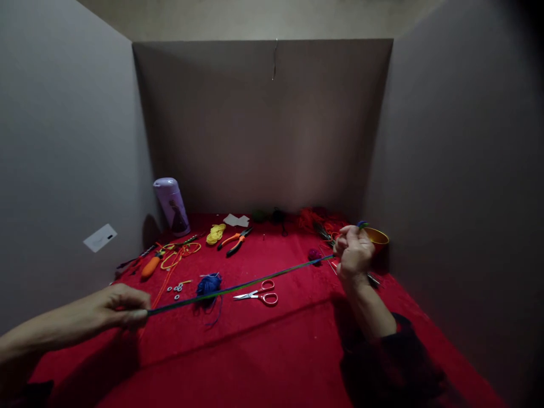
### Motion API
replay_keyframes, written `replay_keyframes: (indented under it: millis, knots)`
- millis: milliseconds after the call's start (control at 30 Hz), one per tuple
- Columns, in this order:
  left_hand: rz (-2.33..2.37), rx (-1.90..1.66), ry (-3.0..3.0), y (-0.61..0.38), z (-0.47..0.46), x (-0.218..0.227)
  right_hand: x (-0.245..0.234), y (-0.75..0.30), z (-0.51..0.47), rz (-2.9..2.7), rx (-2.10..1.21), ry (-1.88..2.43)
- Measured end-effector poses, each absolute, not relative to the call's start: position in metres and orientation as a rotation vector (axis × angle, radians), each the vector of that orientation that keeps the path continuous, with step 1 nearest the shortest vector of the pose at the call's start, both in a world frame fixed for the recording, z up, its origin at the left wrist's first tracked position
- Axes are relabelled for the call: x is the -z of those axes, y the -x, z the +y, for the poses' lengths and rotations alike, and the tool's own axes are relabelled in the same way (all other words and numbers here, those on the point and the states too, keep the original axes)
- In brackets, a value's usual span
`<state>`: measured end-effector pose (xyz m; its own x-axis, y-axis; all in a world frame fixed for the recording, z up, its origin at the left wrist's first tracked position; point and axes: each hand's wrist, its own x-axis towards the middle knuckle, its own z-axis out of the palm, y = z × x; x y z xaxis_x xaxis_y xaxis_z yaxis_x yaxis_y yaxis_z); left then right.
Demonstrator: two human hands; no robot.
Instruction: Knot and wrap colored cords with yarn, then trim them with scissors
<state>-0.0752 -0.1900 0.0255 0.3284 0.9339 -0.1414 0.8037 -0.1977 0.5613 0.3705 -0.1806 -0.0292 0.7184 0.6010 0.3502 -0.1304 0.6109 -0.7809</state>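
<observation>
Red cloth (272, 351) is spread over the table. At lower left, one end of a taut cord (238, 287) is pinched in the closed left hand (123, 306). Across the middle, the cord is stretched above blue yarn (208, 285) and scissors (259, 293). At right, its other end is gripped in the fisted right hand (353, 249), beside a yellow bowl (378, 238).

The scene is dim, with the grey walls (263, 130) sinking into murk and the corners of the frame darkening to near black, most at the right edge. The red cloth (263, 351) stays vivid but uneven. Soft shadows fall under both forearms toward the viewer. Wide-angle distortion bends the walls outward. Small objects far back look blurred.
</observation>
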Motion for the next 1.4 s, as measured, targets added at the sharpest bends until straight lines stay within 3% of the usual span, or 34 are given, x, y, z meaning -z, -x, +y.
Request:
replay_keyframes:
  millis: [100,200,500,633,733,1033,1167,1400]
  knots:
    - [1.345,-0.122,-2.131,0.059,-0.188,-0.03,0.026,-0.374,-0.184,-0.64,-0.34,0.875]
    - [1.379,-0.255,-2.239,0.034,-0.176,-0.028,0.027,-0.37,-0.186,-0.664,-0.286,0.929]
    - [1.223,-0.085,-2.57,-0.023,-0.153,0.034,0.026,-0.355,-0.189,-0.794,-0.206,0.991]
    - [1.121,-0.269,-2.303,-0.055,-0.124,0.012,0.03,-0.349,-0.188,-0.832,-0.223,0.997]
    - [1.23,-0.626,-1.911,-0.102,-0.085,-0.013,0.034,-0.342,-0.191,-0.934,-0.171,1.045]
    - [1.291,-1.025,-1.746,-0.196,0.002,-0.043,0.042,-0.336,-0.193,-1.174,-0.007,1.165]
    - [1.216,-0.948,-1.763,-0.188,-0.031,-0.027,0.045,-0.33,-0.189,-1.174,-0.205,1.121]
    - [0.763,-0.821,-1.616,-0.163,-0.137,0.002,0.045,-0.301,-0.193,-1.264,-0.972,0.848]
